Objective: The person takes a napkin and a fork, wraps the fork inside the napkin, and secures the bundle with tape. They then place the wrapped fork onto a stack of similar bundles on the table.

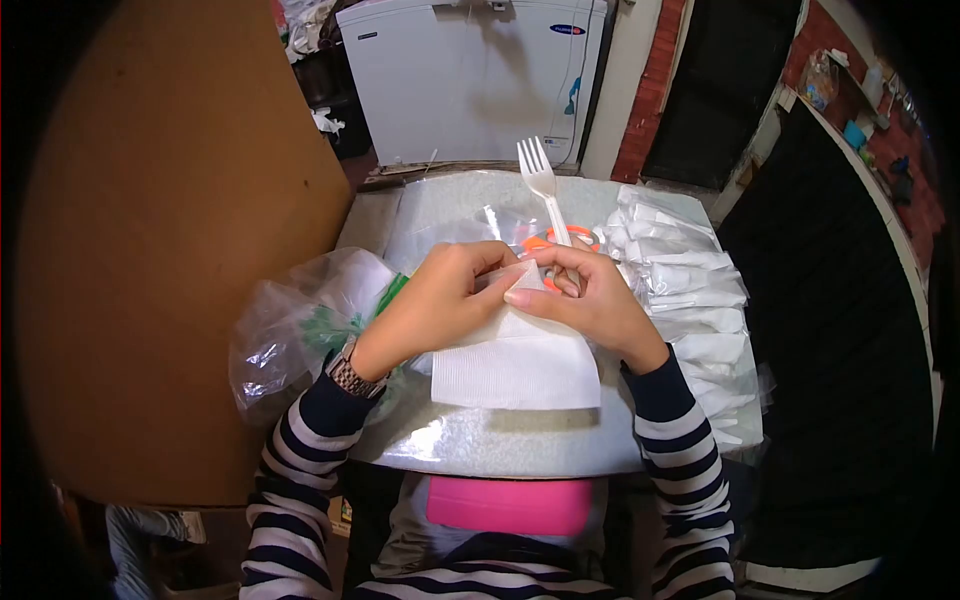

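A white paper napkin (515, 372) hangs from both my hands above the table, its upper corner pinched between thumbs and fingers. My left hand (462, 290) closes on the napkin from the left; a metal watch circles that wrist. My right hand (588, 300) pinches the same corner from the right. A white plastic fork (540, 178) stands up out of my right hand, tines pointing away from me, its handle partly hidden by the fingers. Just behind the hands lie orange-handled scissors (577, 236), partly covered.
Several wrapped white packets (690, 295) lie in a column along the table's right side. A clear plastic bag (285, 320) with green print sits at the left, beside a brown panel (180, 250). Beyond the table (440, 450) stands a white chest freezer (470, 90). Something pink (510, 503) lies below the near edge.
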The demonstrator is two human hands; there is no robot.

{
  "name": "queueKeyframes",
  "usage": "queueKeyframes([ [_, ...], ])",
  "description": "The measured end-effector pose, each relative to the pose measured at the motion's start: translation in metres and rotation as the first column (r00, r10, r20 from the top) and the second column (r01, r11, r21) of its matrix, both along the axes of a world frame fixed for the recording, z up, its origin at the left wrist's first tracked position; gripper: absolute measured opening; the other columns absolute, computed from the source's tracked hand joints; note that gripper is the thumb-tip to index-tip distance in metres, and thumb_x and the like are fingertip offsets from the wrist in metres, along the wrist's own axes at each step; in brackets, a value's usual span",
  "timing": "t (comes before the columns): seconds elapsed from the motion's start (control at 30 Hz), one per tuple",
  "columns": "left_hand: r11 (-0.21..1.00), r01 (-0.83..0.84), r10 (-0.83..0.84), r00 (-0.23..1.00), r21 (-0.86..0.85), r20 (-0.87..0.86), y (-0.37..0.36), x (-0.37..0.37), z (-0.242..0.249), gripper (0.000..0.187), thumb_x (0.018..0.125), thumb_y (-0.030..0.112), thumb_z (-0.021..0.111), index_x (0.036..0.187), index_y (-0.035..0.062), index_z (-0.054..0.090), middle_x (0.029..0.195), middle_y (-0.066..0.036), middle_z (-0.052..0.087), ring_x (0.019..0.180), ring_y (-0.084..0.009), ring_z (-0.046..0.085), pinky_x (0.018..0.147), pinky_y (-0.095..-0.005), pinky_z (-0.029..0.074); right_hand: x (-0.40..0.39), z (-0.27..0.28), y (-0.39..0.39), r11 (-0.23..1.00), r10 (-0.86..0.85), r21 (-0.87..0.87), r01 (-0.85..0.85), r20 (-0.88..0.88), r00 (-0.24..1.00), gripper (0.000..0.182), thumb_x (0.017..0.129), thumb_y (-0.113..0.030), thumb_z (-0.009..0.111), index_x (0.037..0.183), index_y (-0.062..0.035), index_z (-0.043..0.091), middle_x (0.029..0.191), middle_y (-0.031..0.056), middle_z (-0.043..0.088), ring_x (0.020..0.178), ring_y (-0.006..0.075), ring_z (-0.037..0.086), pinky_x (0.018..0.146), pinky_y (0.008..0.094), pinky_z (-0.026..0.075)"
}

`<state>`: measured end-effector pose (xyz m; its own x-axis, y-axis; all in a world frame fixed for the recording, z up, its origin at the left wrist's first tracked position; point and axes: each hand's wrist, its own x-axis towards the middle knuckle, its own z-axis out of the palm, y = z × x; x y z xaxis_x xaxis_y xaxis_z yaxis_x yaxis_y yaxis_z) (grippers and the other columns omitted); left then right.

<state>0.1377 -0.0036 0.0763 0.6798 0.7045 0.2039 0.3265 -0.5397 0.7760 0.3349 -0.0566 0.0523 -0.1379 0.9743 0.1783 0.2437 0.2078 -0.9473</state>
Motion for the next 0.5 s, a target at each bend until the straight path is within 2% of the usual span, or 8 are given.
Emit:
queueKeyframes([
  [0.07, 0.998, -0.027, 0.027, 1.000, 0.065, 0.005, 0.000, 0.000, -0.003, 0.019, 0.093, 0.013, 0.060, 0.092, -0.0055, 0.064, 0.074, -0.001, 0.060, 0.069, -0.0054, 0.048, 0.060, -0.0237, 0.042, 0.001, 0.003, -0.001, 0.999, -0.018, -0.043, 0.021, 0.075, 0.997, 0.039, 0.080, -0.026, 0.080, 0.108, -0.0014, 0.068, 0.071, -0.0105, 0.038, 0.060, 0.0000, 0.028, 0.053, 0.0193, 0.021],
  [0.13, 0.992, -0.045, 0.041, 0.998, 0.121, 0.038, -0.002, 0.000, -0.008, 0.018, 0.092, 0.013, 0.062, 0.092, -0.0056, 0.063, 0.073, -0.004, 0.061, 0.068, -0.0060, 0.049, 0.059, -0.0239, 0.041, 0.004, 0.006, -0.001, 0.997, 0.007, -0.082, 0.001, 0.094, 0.996, 0.045, 0.078, -0.035, 0.081, 0.103, -0.0004, 0.068, 0.075, -0.0057, 0.042, 0.063, 0.0039, 0.035, 0.056, 0.0185, 0.030],
  [0.17, 0.988, -0.063, 0.048, 0.993, 0.143, 0.106, -0.001, 0.001, -0.014, 0.021, 0.091, 0.016, 0.064, 0.089, -0.0049, 0.064, 0.069, -0.007, 0.060, 0.061, -0.0094, 0.048, 0.055, -0.0262, 0.040, 0.006, 0.006, -0.001, 0.995, 0.020, -0.102, -0.009, 0.105, 0.994, 0.048, 0.077, -0.039, 0.082, 0.101, 0.0000, 0.069, 0.077, -0.0032, 0.044, 0.064, 0.0058, 0.039, 0.058, 0.0181, 0.034],
  [0.23, 0.978, -0.105, 0.059, 0.969, 0.183, 0.242, 0.000, 0.003, -0.026, 0.025, 0.088, 0.021, 0.067, 0.085, -0.0037, 0.065, 0.062, -0.014, 0.057, 0.047, -0.0163, 0.044, 0.048, -0.0308, 0.037, 0.007, 0.006, 0.000, 0.992, 0.034, -0.127, -0.017, 0.139, 0.990, 0.049, 0.076, -0.040, 0.082, 0.100, 0.0004, 0.068, 0.074, -0.0039, 0.043, 0.062, 0.0064, 0.038, 0.057, 0.0195, 0.035],
  [0.27, 0.982, -0.126, 0.099, 0.978, 0.142, 0.185, 0.000, 0.000, -0.026, 0.023, 0.088, 0.019, 0.067, 0.086, -0.0043, 0.065, 0.065, -0.012, 0.060, 0.054, -0.0126, 0.047, 0.052, -0.0282, 0.039, 0.006, 0.005, 0.000, 0.990, 0.042, -0.139, -0.020, 0.154, 0.987, 0.049, 0.076, -0.041, 0.082, 0.100, 0.0005, 0.068, 0.072, -0.0043, 0.042, 0.061, 0.0067, 0.038, 0.057, 0.0203, 0.035],
  [0.33, 0.983, -0.173, 0.169, 0.984, 0.068, 0.064, -0.002, -0.006, -0.018, 0.019, 0.088, 0.013, 0.068, 0.087, -0.0056, 0.064, 0.073, -0.007, 0.065, 0.069, -0.0050, 0.053, 0.060, -0.0230, 0.043, 0.005, 0.000, 0.001, 0.995, 0.062, -0.092, -0.049, 0.148, 0.987, 0.053, 0.075, -0.043, 0.082, 0.100, 0.0014, 0.067, 0.074, -0.0023, 0.043, 0.064, 0.0077, 0.041, 0.059, 0.0218, 0.036],
  [0.43, 0.965, -0.203, 0.169, 0.966, 0.166, 0.197, 0.002, -0.009, -0.028, 0.027, 0.086, 0.024, 0.072, 0.082, -0.0021, 0.066, 0.061, -0.013, 0.059, 0.047, -0.0131, 0.047, 0.047, -0.0283, 0.038, 0.001, 0.001, 0.000, 0.997, 0.081, -0.004, -0.082, 0.189, 0.979, 0.057, 0.073, -0.044, 0.083, 0.103, 0.0018, 0.067, 0.081, 0.0020, 0.048, 0.072, 0.0110, 0.047, 0.064, 0.0255, 0.039],
  [0.5, 0.952, -0.241, 0.177, 0.937, 0.191, 0.301, 0.005, -0.008, -0.032, 0.028, 0.087, 0.024, 0.072, 0.081, -0.0029, 0.065, 0.060, -0.013, 0.059, 0.047, -0.0118, 0.046, 0.046, -0.0281, 0.037, -0.003, 0.001, -0.001, 0.989, 0.056, 0.117, -0.088, 0.251, 0.966, 0.059, 0.072, -0.044, 0.083, 0.105, 0.0014, 0.066, 0.088, 0.0052, 0.051, 0.080, 0.0142, 0.051, 0.069, 0.0278, 0.042],
])
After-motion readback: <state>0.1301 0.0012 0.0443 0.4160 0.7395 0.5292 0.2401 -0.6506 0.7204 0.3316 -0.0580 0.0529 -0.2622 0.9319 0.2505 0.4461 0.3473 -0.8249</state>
